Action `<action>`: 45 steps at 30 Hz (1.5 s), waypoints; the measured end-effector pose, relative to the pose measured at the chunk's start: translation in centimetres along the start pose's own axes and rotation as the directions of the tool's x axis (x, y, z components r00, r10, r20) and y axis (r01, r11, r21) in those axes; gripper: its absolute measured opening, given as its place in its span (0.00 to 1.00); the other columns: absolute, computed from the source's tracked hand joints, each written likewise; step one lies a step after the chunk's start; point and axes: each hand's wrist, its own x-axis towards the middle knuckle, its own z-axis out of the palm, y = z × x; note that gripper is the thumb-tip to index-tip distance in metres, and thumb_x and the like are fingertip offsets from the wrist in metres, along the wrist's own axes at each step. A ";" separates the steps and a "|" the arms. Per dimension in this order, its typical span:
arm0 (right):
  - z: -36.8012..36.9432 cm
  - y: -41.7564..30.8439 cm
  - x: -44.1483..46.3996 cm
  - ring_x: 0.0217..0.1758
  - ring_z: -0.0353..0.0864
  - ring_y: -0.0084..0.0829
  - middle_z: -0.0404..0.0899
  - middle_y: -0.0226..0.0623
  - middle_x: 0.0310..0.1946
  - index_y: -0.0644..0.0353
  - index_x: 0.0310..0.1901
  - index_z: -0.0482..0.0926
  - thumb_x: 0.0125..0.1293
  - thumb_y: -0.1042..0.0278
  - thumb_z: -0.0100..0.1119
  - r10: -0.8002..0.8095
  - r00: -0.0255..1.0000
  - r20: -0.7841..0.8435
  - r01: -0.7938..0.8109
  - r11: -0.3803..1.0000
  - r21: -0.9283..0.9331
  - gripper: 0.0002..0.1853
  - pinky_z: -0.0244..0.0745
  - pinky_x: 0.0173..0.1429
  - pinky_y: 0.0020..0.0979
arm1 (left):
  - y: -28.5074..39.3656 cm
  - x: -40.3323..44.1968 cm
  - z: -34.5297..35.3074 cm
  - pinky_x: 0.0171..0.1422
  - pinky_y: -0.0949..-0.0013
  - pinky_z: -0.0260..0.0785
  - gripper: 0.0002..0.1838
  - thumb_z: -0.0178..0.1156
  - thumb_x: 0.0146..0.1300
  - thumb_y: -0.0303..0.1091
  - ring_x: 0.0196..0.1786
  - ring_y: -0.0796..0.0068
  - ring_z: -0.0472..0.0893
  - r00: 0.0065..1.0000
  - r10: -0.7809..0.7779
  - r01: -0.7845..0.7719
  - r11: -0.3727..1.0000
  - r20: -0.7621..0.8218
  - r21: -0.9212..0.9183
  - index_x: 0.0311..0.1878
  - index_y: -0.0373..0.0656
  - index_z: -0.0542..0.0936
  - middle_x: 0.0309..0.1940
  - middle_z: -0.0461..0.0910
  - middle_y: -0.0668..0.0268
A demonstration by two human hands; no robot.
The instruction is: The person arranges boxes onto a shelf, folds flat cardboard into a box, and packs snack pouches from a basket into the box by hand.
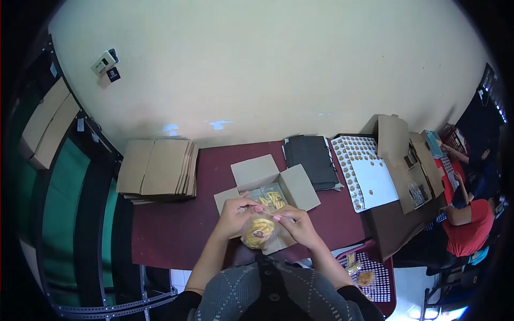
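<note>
A clear plastic bag of yellow snack pieces (261,231) with a round label hangs upright in front of my body. My left hand (235,216) pinches the top edge of this bag on one side, fingers closed. My right hand (297,226) grips the same top edge at the other side, thumb and fingers pressed together. Just behind the bag, an open cardboard box (299,187) stands with its flaps spread. Inside it lies another bag of yellow snacks (276,199), partly hidden by my hands. Whether the held bag's top is sealed cannot be made out.
Flattened cardboard boxes (158,167) are stacked at the table's left. Black folders (310,160) and sheets of round stickers (369,171) lie right of the box. A purple basket (393,283) with snack bags stands low at right. People (470,227) sit beyond.
</note>
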 end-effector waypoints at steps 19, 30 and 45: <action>1.1 1.0 0.7 0.41 0.76 0.31 0.78 0.41 0.37 0.61 0.49 0.79 0.60 0.73 0.59 -0.161 0.928 -0.335 0.149 0.987 -0.062 0.14 0.70 0.47 0.27 | 2.3 -0.8 4.9 0.70 0.59 0.50 0.28 0.62 0.58 0.37 0.65 0.65 0.66 0.997 0.061 -0.065 0.994 -0.043 -0.091 0.61 0.38 0.69 0.59 0.71 0.57; 0.3 2.3 1.4 0.46 0.74 0.25 0.76 0.36 0.41 0.64 0.37 0.78 0.54 0.77 0.64 0.108 0.960 -0.260 -0.004 0.929 0.369 0.08 0.69 0.52 0.28 | 1.8 -1.3 4.6 0.71 0.45 0.41 0.09 0.64 0.56 0.35 0.40 0.73 0.81 0.979 -0.078 0.067 0.996 -0.191 -0.062 0.38 0.42 0.84 0.32 0.84 0.65; -1.1 0.1 -0.3 0.42 0.74 0.27 0.82 0.36 0.32 0.64 0.34 0.84 0.56 0.70 0.64 0.074 0.965 -0.250 -0.058 0.996 0.068 0.07 0.67 0.49 0.28 | 2.4 -1.3 2.8 0.72 0.44 0.29 0.04 0.61 0.58 0.30 0.42 0.76 0.80 0.982 -0.066 0.057 0.997 -0.176 -0.054 0.33 0.42 0.82 0.33 0.84 0.67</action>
